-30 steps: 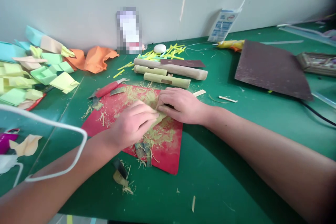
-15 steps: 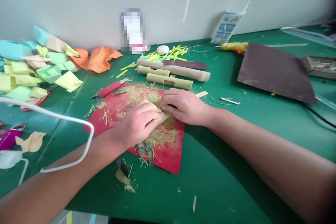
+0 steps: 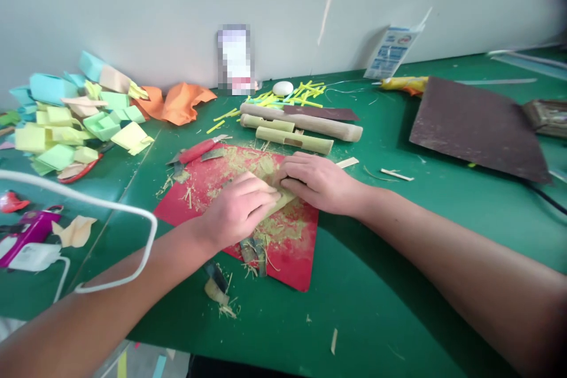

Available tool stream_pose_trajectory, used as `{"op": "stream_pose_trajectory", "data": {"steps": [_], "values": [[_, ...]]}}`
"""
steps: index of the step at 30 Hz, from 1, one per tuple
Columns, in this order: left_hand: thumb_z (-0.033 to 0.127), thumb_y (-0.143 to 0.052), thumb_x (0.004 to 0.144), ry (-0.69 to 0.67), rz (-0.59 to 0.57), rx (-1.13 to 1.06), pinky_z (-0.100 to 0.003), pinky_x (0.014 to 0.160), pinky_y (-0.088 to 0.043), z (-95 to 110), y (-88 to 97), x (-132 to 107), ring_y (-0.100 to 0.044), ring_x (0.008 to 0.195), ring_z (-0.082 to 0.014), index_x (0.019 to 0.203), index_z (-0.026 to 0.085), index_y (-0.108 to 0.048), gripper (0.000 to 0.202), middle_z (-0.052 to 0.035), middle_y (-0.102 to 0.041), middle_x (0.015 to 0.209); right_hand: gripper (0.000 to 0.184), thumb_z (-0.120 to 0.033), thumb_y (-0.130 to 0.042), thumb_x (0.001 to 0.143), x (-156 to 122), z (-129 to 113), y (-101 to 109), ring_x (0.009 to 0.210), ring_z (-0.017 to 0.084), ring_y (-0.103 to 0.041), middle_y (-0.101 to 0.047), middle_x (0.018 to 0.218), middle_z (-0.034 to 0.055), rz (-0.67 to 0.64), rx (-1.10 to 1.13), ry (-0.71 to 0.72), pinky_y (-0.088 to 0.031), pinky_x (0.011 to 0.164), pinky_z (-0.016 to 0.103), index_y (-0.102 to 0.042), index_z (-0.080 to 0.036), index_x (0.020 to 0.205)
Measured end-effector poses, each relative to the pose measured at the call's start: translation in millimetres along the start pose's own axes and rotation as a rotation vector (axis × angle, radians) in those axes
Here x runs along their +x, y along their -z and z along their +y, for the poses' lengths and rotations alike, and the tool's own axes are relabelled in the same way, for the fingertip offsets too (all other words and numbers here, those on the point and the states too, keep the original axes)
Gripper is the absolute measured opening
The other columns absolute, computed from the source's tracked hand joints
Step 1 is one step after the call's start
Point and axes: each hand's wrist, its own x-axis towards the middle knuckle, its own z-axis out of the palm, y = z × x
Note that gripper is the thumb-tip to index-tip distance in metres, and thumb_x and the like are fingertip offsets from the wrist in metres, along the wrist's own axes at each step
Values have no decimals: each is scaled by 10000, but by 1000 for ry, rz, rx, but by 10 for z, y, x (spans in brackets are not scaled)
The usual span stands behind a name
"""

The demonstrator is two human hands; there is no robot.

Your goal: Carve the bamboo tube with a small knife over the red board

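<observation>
My left hand (image 3: 237, 209) and my right hand (image 3: 319, 182) meet over a red mat (image 3: 292, 254) that is strewn with pale green shavings. Both hands are closed on a flat pale bamboo strip (image 3: 280, 201), which shows between them. Whether the right hand also holds a tool is hidden by the fingers. A red-handled knife (image 3: 197, 150) lies at the mat's far left corner. Dark peel strips (image 3: 254, 248) lie under my left wrist.
Bamboo tubes (image 3: 295, 139) and a longer stick (image 3: 305, 121) lie behind the mat. Folded coloured papers (image 3: 75, 124) are piled at left, orange paper (image 3: 179, 100) beyond. Brown sandpaper (image 3: 478, 127) lies at right. A white cable (image 3: 119, 198) loops at left. The green table (image 3: 398, 260) ends near me.
The view has shifted, so everything sits a little further right and lower. Both hands stay closed on the strip over the mat, with hardly any movement between them.
</observation>
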Motion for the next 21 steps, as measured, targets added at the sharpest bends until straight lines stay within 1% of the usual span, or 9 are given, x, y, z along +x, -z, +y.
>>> {"op": "stream_pose_trajectory", "data": {"steps": [5,7,11,13,15,19,21], "values": [[83,-549,876,29,-60,14,-325,767,-513,86,224,-249,-603,875,-165,1030,162,-646,198,-74,-680,958,254,-220,-382,951,-11,4,-4,847,185,-536,-631,917,76,-17,-8,-14,-399,754,317,-629,-168,971],[79,-557,871,33,-45,14,-325,763,-510,80,206,-248,-600,869,-164,1013,152,-650,185,-78,-680,949,254,-217,-383,949,-9,1,-8,850,187,-535,-627,917,78,-17,-10,-11,-398,755,316,-631,-166,974],[121,-554,884,15,20,-21,-321,738,-509,-1,-2,-38,-597,829,-157,917,153,-660,115,-66,-688,897,258,-210,-372,952,-2,-11,-11,828,181,-523,-621,893,71,2,-11,-6,-394,739,310,-626,-170,973],[133,-544,893,13,21,-27,-321,740,-510,-13,-35,17,-600,828,-157,906,157,-659,118,-64,-690,892,257,-214,-373,953,-1,-15,-8,817,178,-520,-623,886,68,4,-16,-4,-393,734,308,-626,-173,972],[125,-530,896,7,-9,-2,-326,745,-510,15,28,-29,-604,835,-161,934,156,-656,136,-69,-689,901,261,-224,-372,956,-3,-15,-4,828,181,-525,-626,896,70,-6,-15,-3,-396,743,314,-628,-177,978],[93,-533,884,8,-72,39,-325,763,-513,100,225,-233,-602,866,-168,1013,149,-648,181,-83,-682,944,269,-222,-371,953,-4,-6,-7,851,192,-531,-622,932,81,-25,-18,-15,-404,766,332,-633,-174,988],[85,-552,873,28,-53,22,-319,757,-510,93,218,-245,-598,855,-164,999,144,-654,173,-82,-683,931,265,-212,-374,948,-3,-2,-13,854,193,-530,-619,932,83,-22,-23,-14,-405,765,331,-633,-172,988]]}}
